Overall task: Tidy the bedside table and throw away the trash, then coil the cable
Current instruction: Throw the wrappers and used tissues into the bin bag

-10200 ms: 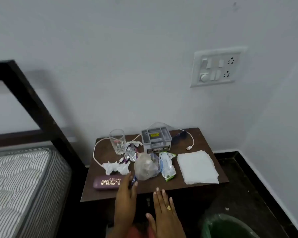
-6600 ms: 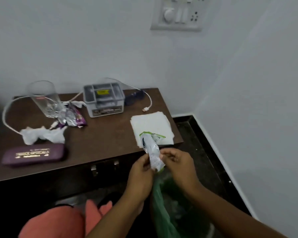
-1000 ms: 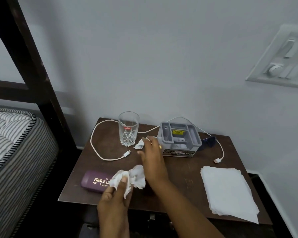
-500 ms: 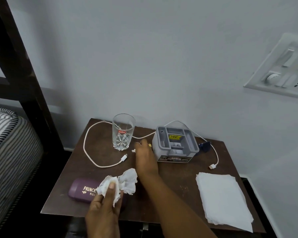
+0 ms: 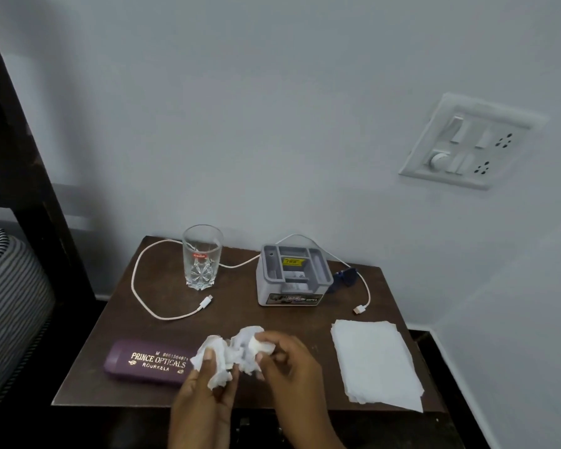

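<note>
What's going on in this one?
A person is tidying a bedside table. The left hand and right hand both grip a wad of crumpled white tissue above its front edge. The white cable lies uncoiled behind the glass and grey organiser. A purple spectacle case and flat napkins lie on the table.

I see a white switch panel [image 5: 470,142] at two o'clock. A striped mattress [image 5: 10,286] lies at nine o'clock.
</note>
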Motion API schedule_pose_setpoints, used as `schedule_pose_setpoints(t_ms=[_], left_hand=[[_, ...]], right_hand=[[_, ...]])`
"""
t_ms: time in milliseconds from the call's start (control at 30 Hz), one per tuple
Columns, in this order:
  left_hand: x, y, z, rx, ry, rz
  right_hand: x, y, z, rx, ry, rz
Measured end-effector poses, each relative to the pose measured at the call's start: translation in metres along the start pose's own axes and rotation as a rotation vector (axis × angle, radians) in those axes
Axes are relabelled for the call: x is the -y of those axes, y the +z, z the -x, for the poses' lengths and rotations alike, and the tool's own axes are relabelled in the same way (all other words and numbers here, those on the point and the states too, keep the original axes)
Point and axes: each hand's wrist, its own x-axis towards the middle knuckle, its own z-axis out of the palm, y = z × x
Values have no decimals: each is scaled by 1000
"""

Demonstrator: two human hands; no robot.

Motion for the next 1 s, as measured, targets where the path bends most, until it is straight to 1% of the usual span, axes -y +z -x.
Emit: schedule_pose_setpoints(t_ms=[33, 100, 167, 233, 267, 333, 400, 467, 533, 600, 667, 767, 800, 900, 1000], left_hand=[[4, 3, 4, 70, -30, -30], [11, 9, 11, 101, -99, -36], [11, 16, 27, 146, -69, -102], [12, 22, 40, 201, -42, -269], [13, 23, 46, 219, -38, -305], [17, 26, 55, 201, -71, -354], [24, 28, 68, 234, -150, -436], [34, 34, 85, 259, -202, -483], [53, 40, 100, 258, -224, -517], [73, 52, 119, 266, -283, -565], [97, 62, 133, 258, -278, -655], [134, 62, 152, 446, -230, -878], [147, 62, 156, 483, -231, -928], [188, 57, 159, 497, -278, -1082], [229, 43, 157, 528, -326, -1248]], right_hand=[[1, -3, 6, 7, 25, -32], [4, -8, 19, 18, 26, -46], [7, -15, 30, 19, -8, -43], [11, -23, 41, 19, -24, -55], [13, -27, 47, 24, -28, -66], [15, -40, 58, 41, -19, -84], [15, -60, 69, 44, 8, -112], [13, -83, 79, 25, 90, -147], [9, -108, 91, -1, 166, -163], [3, -133, 104, -31, 136, -106], [-4, -160, 120, -57, 96, -35], [-18, -202, 146, -113, 160, -4], [-22, -215, 154, -140, 182, 8], [-48, -244, 179, -206, 271, 79], [-85, -256, 202, -268, 391, 69]])
